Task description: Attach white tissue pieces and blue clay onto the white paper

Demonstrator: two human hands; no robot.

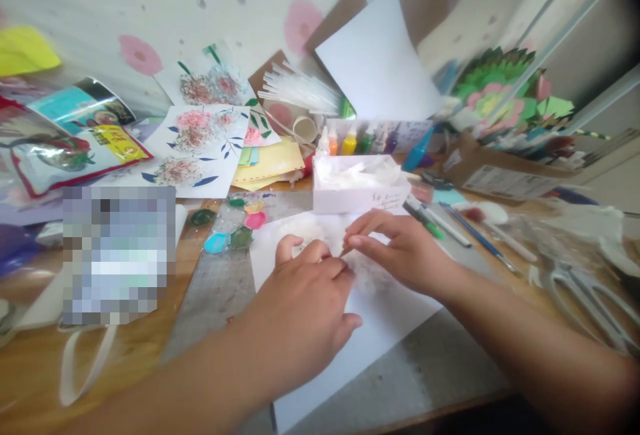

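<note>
My left hand (315,288) lies palm down over a white sheet of paper (320,392), thumb held apart and fingers bent at the tips. Close beside it, my right hand (387,245) pinches a thin brown stick (346,250), whose tip points down at the left fingers. What the stick touches is hidden behind those fingers. Pale, blurred patches show on the paper around both hands. Just beyond them stands a white box (360,198) with white, tissue-like material inside. The sheet rests on a grey mat (200,318).
A palette (240,238) with coloured paints sits left of the sheet. Paint bottles (350,142) stand behind the box. Brushes (483,238) and scissors (590,295) lie right. Painted flower sheets (215,175), a food packet (80,155) and a blurred-out object (120,255) are left.
</note>
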